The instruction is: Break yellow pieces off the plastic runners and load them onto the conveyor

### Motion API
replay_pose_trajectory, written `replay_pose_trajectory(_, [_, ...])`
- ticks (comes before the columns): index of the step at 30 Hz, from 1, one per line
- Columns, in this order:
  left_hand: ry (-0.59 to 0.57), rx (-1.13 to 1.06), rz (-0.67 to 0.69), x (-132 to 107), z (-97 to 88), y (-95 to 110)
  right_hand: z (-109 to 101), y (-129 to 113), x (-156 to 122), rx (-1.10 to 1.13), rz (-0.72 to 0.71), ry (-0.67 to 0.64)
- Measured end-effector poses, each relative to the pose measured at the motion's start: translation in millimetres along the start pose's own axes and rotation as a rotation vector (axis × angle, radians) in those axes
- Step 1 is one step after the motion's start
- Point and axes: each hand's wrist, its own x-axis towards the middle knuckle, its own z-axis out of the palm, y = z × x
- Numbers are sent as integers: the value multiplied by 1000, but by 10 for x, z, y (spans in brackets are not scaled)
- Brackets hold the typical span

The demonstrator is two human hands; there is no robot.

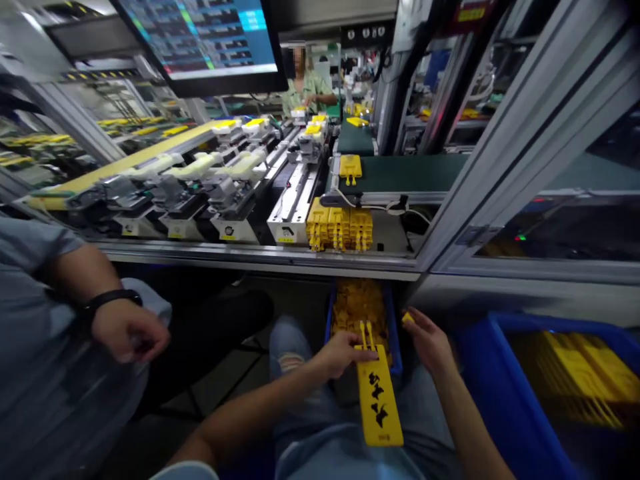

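- left hand (343, 355) pinches the end of a flat yellow plastic plate (379, 407) just above a blue bin (329, 320) (light and stiff; hold the flat, not the thin prongs (365, 335))
- right hand (430, 341) pinches a small yellow piece (408, 319)

Two bare forearms reach forward and inward from bottom of view, hands close together above lap. Left forearm (255, 407) angles up from lower left, pale sleeve edge at bottom of frame. Left hand (343, 355) palm down, fingers (364, 353) extended and curled in grip. Right forearm (470, 420) rises from lower right. Right hand (431, 343) raised, just beside left, fingers (415, 321) slightly curled, tips forward and inward.
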Motion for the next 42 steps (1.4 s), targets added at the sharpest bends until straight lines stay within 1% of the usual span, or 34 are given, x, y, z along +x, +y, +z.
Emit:
replay_pose_trajectory(2, [6,-19,-19,9,41,-196,4,-181,-139,103,62,73])
replay_pose_trajectory(3, [8,-19,-21,15,74,-273,13,-259,-214,121,80,73])
replay_pose_trajectory(5, [9,1,-20,32,151,-398,27,-378,-364,145,103,31])
replay_pose_trajectory(7, [3,20,-20,56,223,-492,28,-442,-506,159,119,16])
replay_pose_trajectory(9, [-7,4,-9,80,277,-556,20,-462,-633,93,123,34])
replay_pose_trajectory(11, [-29,-30,-1,96,310,-585,11,-459,-744,-63,97,37])
replay_pose_trajectory(14, [-68,-67,-27,99,333,-576,8,-453,-876,-284,55,-34])
replay_pose_trajectory(19, [-100,-67,-48,81,349,-540,29,-509,-1011,-594,91,-159])
replay_pose_trajectory(21, [-112,-68,-48,75,355,-541,42,-538,-1039,-725,78,-214])
replay_pose_trajectory(26, [-111,-78,-21,54,372,-550,72,-564,-1051,-920,24,-300])
replay_pose_trajectory(29, [-116,-89,-22,36,372,-544,84,-588,-1029,-978,-54,-349])
replay_pose_trajectory(33, [-134,-88,-24,23,370,-536,75,-609,-1039,-1039,-171,-375])
replay_pose_trajectory(35, [-135,-66,-13,22,375,-531,63,-593,-1070,-1043,-225,-365])
replay_pose_trajectory(37, [-122,-46,3,18,381,-518,53,-566,-1104,-1022,-247,-318])
replay_pose_trajectory(39, [-97,-53,10,6,386,-486,48,-540,-1123,-965,-194,-222])
replay_pose_trajectory(41, [-69,-83,7,-21,388,-435,43,-525,-1123,-833,-52,-146])
replay_pose_trajectory(42, [-67,-91,3,-41,388,-407,38,-520,-1117,-745,43,-147])
